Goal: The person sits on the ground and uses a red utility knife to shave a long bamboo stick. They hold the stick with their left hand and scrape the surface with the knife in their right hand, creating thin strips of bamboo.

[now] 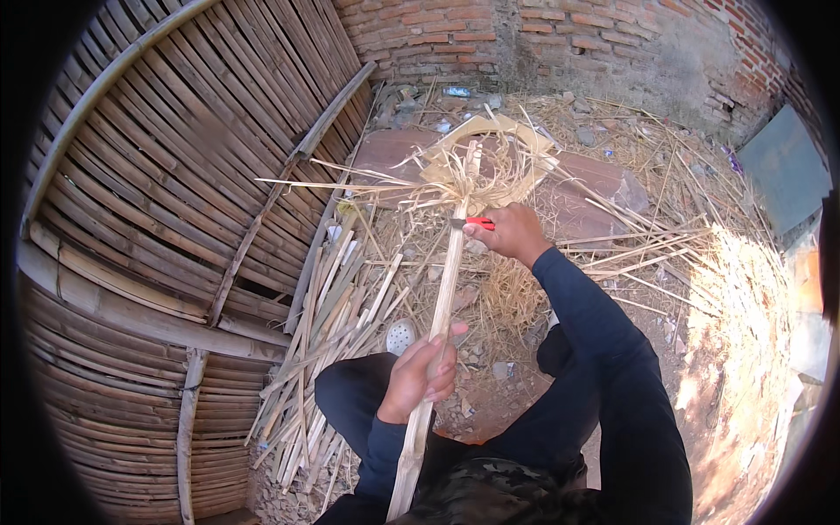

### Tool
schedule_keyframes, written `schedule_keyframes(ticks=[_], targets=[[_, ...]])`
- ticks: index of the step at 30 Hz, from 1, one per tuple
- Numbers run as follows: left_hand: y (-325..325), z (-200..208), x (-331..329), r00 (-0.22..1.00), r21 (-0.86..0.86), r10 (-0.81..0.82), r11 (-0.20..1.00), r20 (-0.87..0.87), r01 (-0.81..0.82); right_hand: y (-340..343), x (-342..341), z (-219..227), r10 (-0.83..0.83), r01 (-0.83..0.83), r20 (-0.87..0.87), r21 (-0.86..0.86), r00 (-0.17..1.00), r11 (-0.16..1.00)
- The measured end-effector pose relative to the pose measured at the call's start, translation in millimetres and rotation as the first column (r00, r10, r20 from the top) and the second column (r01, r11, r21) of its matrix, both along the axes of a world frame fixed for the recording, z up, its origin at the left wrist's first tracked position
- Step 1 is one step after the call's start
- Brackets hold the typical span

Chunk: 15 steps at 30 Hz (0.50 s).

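Note:
A long pale stick (pixel 446 293), seemingly split bamboo, runs from my lap away from me, its far part amid curled shavings (pixel 457 185). My left hand (pixel 422 376) is wrapped around its nearer half, at knee height. Farther up, my right hand (pixel 514 233) is closed on a red-handled knife (pixel 479 224). Its dark blade lies across the stick, just on the near side of the shavings. Behind the shavings is a tan, flat-sided piece (pixel 528 138) with a curved opening, partly covered by them.
A bamboo-slat wall (pixel 166 166) stands at left and a brick wall (pixel 560 44) at the back. Many loose strips (pixel 337 297) lie to the left of my legs. A white perforated shoe (pixel 401 336) shows by my left knee. A grey-green panel (pixel 786 171) leans at right.

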<state>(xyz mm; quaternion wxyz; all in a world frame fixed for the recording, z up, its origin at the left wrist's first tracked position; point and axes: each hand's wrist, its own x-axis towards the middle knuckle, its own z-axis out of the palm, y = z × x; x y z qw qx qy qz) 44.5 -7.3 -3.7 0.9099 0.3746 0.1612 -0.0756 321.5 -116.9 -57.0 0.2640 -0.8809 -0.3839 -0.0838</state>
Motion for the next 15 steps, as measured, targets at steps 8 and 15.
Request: schedule_keyframes(ticks=[8, 15], targets=[[-5, -6, 9, 0.999, 0.027, -0.04, 0.999, -0.032, 0.041, -2, 48, -17, -0.106, 0.108, 0.066, -0.027, 0.992, 0.994], [-4, 4, 22, 0.996, 0.11, -0.028, 0.993, -0.083, 0.037, -2, 56, -12, -0.158, 0.159, 0.029, -0.035, 0.987, 0.987]])
